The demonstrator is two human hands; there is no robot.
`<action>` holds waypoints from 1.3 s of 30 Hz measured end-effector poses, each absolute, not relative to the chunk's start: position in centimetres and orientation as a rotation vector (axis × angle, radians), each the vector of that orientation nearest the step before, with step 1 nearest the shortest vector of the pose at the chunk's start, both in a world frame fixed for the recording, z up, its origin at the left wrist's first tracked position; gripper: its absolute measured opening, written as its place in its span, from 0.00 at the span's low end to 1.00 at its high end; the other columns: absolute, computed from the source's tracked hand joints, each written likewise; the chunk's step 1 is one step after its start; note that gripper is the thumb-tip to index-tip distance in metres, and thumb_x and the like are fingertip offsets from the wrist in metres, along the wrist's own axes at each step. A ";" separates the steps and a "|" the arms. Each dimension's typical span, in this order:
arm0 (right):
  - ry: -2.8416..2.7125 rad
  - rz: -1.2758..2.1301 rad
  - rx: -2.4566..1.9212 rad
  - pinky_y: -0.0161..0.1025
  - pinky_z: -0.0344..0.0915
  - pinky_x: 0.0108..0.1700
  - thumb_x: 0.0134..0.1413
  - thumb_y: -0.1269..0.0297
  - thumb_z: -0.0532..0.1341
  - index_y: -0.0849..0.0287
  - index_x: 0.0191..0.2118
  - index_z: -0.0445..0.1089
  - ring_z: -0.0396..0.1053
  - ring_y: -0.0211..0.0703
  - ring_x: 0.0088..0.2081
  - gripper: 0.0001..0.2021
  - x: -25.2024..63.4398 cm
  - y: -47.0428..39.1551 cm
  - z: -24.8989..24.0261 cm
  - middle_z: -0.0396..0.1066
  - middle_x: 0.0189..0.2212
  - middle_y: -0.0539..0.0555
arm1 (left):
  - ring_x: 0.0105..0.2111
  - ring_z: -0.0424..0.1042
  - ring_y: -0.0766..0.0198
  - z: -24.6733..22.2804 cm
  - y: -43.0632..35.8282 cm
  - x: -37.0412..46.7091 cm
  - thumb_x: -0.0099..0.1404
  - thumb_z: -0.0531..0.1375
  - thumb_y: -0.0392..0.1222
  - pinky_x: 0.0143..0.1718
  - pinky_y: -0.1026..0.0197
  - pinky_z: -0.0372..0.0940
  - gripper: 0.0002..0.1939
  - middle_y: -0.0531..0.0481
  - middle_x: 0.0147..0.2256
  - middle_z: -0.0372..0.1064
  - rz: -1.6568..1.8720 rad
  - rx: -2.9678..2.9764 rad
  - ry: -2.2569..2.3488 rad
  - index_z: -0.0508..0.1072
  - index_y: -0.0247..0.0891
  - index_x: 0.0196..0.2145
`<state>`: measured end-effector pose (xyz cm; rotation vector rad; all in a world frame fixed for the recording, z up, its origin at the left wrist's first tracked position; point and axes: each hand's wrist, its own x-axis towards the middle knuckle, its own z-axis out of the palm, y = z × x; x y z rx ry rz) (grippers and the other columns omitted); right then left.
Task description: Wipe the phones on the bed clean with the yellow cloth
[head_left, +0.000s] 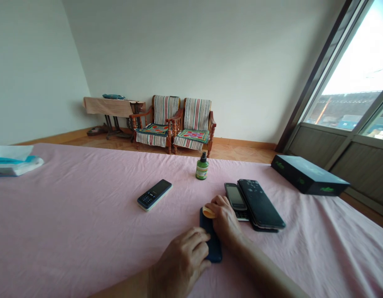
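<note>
A dark blue phone (pixel 214 247) lies flat on the pink tablecloth (pixel 86 223) near the front edge. My left hand (pixel 182 258) rests against the phone's left side, fingers curled on its edge. My right hand (pixel 225 220) is over the phone's far end and pinches a small yellow-orange pad (pixel 208 212) against it. Just right of that hand lie a small keypad phone (pixel 235 198) and a large black smartphone (pixel 260 203), side by side, the large one stacked on another dark device.
Another keypad phone (pixel 154 194) lies to the left. A green spray bottle (pixel 202 167) stands behind. A black box (pixel 307 175) sits at the right edge, a tissue pack (pixel 13 160) at the far left. Two chairs (pixel 175 123) stand by the wall.
</note>
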<state>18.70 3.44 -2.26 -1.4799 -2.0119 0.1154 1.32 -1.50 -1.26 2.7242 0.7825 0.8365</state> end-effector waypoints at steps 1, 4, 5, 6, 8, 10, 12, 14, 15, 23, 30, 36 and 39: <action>-2.031 0.117 -1.455 0.38 0.57 0.38 0.55 0.81 0.55 0.58 0.32 0.75 0.59 0.44 0.38 0.14 18.5 3.3 -2.1 0.65 0.33 0.54 | 0.49 0.69 0.57 -1.2 -1.5 1.3 0.57 0.66 0.29 0.52 0.56 0.68 0.12 0.48 0.45 0.71 0.820 2.710 0.793 0.70 0.37 0.37; -2.112 0.175 -1.339 0.37 0.58 0.39 0.56 0.81 0.55 0.57 0.36 0.75 0.59 0.43 0.39 0.14 18.1 2.9 -1.4 0.65 0.35 0.54 | 0.46 0.70 0.57 -1.0 -1.5 1.5 0.54 0.69 0.29 0.50 0.55 0.69 0.14 0.50 0.43 0.71 0.763 2.697 0.831 0.70 0.37 0.35; -2.131 0.196 -1.311 0.37 0.59 0.40 0.57 0.80 0.55 0.57 0.37 0.75 0.59 0.43 0.39 0.14 18.1 2.9 -1.3 0.66 0.36 0.54 | 0.45 0.71 0.57 -0.9 -1.5 1.5 0.53 0.69 0.28 0.49 0.54 0.70 0.14 0.50 0.42 0.71 0.748 2.700 0.838 0.70 0.37 0.35; -2.141 0.207 -1.300 0.37 0.59 0.40 0.57 0.80 0.55 0.57 0.38 0.75 0.60 0.43 0.39 0.14 18.1 2.9 -1.2 0.66 0.36 0.54 | 0.44 0.71 0.57 -0.8 -1.6 1.5 0.53 0.69 0.28 0.48 0.54 0.70 0.15 0.51 0.42 0.71 0.737 2.703 0.842 0.69 0.37 0.35; -2.126 0.188 -1.349 0.37 0.58 0.40 0.57 0.80 0.55 0.57 0.38 0.75 0.60 0.43 0.39 0.14 18.3 3.1 -1.3 0.66 0.36 0.54 | 0.44 0.70 0.57 -0.7 -1.7 1.6 0.53 0.69 0.26 0.47 0.54 0.70 0.16 0.51 0.42 0.71 0.726 2.707 0.849 0.69 0.37 0.36; -2.078 0.152 -1.451 0.37 0.58 0.39 0.56 0.80 0.55 0.58 0.34 0.75 0.60 0.44 0.39 0.13 18.6 3.3 -1.6 0.66 0.34 0.54 | 0.44 0.70 0.57 -0.6 -1.8 1.6 0.52 0.69 0.25 0.47 0.54 0.70 0.17 0.51 0.43 0.70 0.725 2.700 0.867 0.69 0.37 0.36; -2.034 0.134 -1.528 0.38 0.57 0.38 0.55 0.81 0.55 0.59 0.30 0.74 0.60 0.45 0.38 0.13 18.8 3.3 -1.9 0.66 0.32 0.54 | 0.44 0.70 0.57 -0.5 -1.8 1.7 0.52 0.69 0.24 0.47 0.55 0.70 0.17 0.51 0.44 0.70 0.717 2.689 0.885 0.69 0.37 0.36; -2.012 0.143 -1.546 0.38 0.57 0.37 0.55 0.81 0.55 0.59 0.30 0.73 0.61 0.45 0.37 0.13 18.9 2.9 -2.0 0.65 0.31 0.55 | 0.45 0.70 0.57 -0.5 -1.9 1.7 0.52 0.69 0.25 0.47 0.55 0.69 0.17 0.50 0.44 0.70 0.710 2.680 0.887 0.69 0.37 0.36; -2.009 0.156 -1.535 0.38 0.57 0.37 0.56 0.81 0.55 0.59 0.31 0.73 0.61 0.45 0.37 0.12 18.9 2.6 -1.9 0.65 0.32 0.55 | 0.45 0.69 0.57 -0.4 -1.9 1.7 0.52 0.69 0.25 0.47 0.55 0.69 0.16 0.50 0.44 0.70 0.708 2.674 0.888 0.69 0.37 0.35; -1.970 0.365 -1.375 0.37 0.62 0.37 0.55 0.81 0.54 0.58 0.30 0.71 0.65 0.43 0.37 0.13 18.5 -3.0 -1.9 0.66 0.33 0.55 | 0.42 0.66 0.58 -0.1 -1.7 1.5 0.55 0.64 0.24 0.44 0.57 0.67 0.14 0.51 0.39 0.67 0.728 2.540 0.938 0.67 0.37 0.35; -1.795 0.702 -1.343 0.34 0.60 0.28 0.42 0.76 0.59 0.56 0.26 0.76 0.68 0.40 0.29 0.10 19.6 -4.8 -1.0 0.68 0.27 0.52 | 0.41 0.66 0.60 -0.3 -1.5 1.3 0.59 0.62 0.31 0.44 0.57 0.65 0.13 0.52 0.40 0.64 0.791 2.364 0.967 0.64 0.39 0.40; -1.439 0.922 -1.396 0.36 0.62 0.31 0.38 0.72 0.58 0.58 0.26 0.79 0.70 0.42 0.29 0.11 19.2 -1.7 0.3 0.74 0.25 0.53 | 0.46 0.66 0.58 0.2 -1.3 1.4 0.55 0.63 0.27 0.49 0.55 0.64 0.20 0.51 0.44 0.66 0.792 2.278 0.944 0.65 0.41 0.44; -1.349 1.001 -1.382 0.34 0.60 0.27 0.38 0.69 0.60 0.60 0.25 0.79 0.68 0.42 0.27 0.09 18.4 -0.9 -0.4 0.74 0.24 0.54 | 0.46 0.67 0.58 0.3 -1.2 1.4 0.53 0.64 0.26 0.50 0.55 0.64 0.22 0.50 0.44 0.66 0.800 2.226 0.954 0.66 0.40 0.44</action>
